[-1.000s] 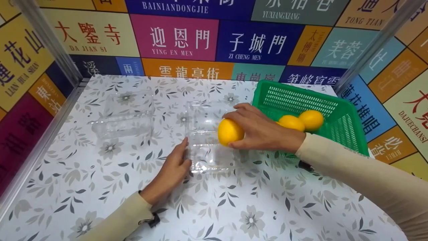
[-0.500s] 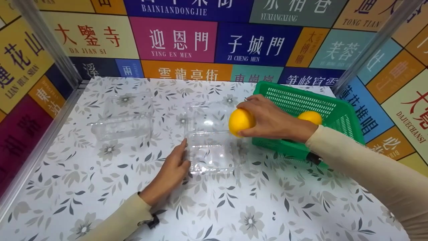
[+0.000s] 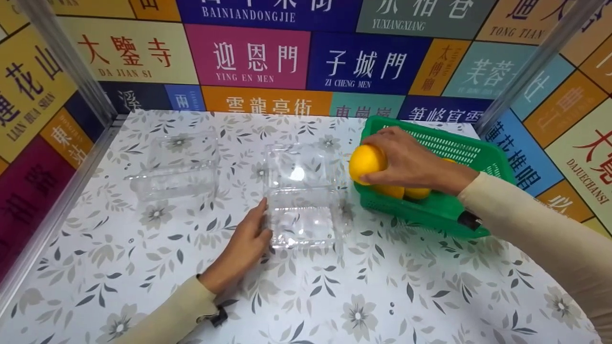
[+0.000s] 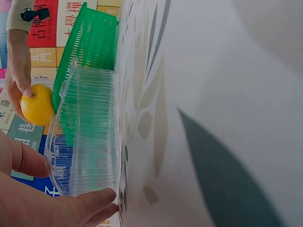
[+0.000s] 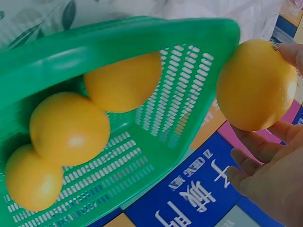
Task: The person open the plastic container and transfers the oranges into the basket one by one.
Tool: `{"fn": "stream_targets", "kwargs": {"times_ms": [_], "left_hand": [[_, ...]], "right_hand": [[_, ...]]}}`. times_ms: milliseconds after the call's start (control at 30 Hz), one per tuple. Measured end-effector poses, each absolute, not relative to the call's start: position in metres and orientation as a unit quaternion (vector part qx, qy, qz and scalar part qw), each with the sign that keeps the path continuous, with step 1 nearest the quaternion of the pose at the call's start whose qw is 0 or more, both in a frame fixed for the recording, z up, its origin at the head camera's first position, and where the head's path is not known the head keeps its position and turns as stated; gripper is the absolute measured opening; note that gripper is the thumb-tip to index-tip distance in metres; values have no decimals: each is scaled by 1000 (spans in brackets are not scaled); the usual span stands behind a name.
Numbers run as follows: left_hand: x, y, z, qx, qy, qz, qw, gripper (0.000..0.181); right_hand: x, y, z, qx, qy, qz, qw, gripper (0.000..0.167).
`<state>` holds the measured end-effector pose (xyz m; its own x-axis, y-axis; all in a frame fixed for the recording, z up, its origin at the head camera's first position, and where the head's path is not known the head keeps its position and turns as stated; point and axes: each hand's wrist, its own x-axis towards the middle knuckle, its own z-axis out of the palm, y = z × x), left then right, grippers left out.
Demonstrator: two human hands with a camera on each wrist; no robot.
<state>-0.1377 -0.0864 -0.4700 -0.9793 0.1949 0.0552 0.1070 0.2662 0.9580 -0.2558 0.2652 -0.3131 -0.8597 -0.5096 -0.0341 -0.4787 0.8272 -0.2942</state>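
My right hand (image 3: 409, 160) holds an orange (image 3: 367, 164) between thumb and fingers, over the left end of a green plastic basket (image 3: 420, 216). In the right wrist view the held orange hangs just beside the basket's end rim, and 3 more oranges (image 5: 70, 128) lie in a row inside. A clear plastic clamshell box (image 3: 306, 220) lies with its lid folded back, left of the basket. My left hand (image 3: 244, 243) rests against the box's left side with fingers extended; in the left wrist view the thumb and fingertips are at its wall.
A second clear clamshell box (image 3: 174, 184) stands open at the back left. The table (image 3: 296, 296) has a white floral cover. Printed panels (image 3: 248, 52) and metal posts (image 3: 79, 62) close off the back and sides.
My right hand has carried the orange rightward, from above the clear box to the left end of the basket. The left hand has stayed at the box's side.
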Motion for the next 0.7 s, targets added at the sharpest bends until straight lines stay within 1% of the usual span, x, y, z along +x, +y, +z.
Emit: {"fn": "stream_targets", "kwargs": {"times_ms": [467, 700], "left_hand": [[-137, -88, -470, 88, 799, 594, 40, 79], [-139, -87, -470, 93, 801, 591, 38, 80]], "right_hand": [[-259, 295, -304, -232, 961, -114, 99, 80], [-262, 310, -300, -235, 961, -92, 115, 72]]}}
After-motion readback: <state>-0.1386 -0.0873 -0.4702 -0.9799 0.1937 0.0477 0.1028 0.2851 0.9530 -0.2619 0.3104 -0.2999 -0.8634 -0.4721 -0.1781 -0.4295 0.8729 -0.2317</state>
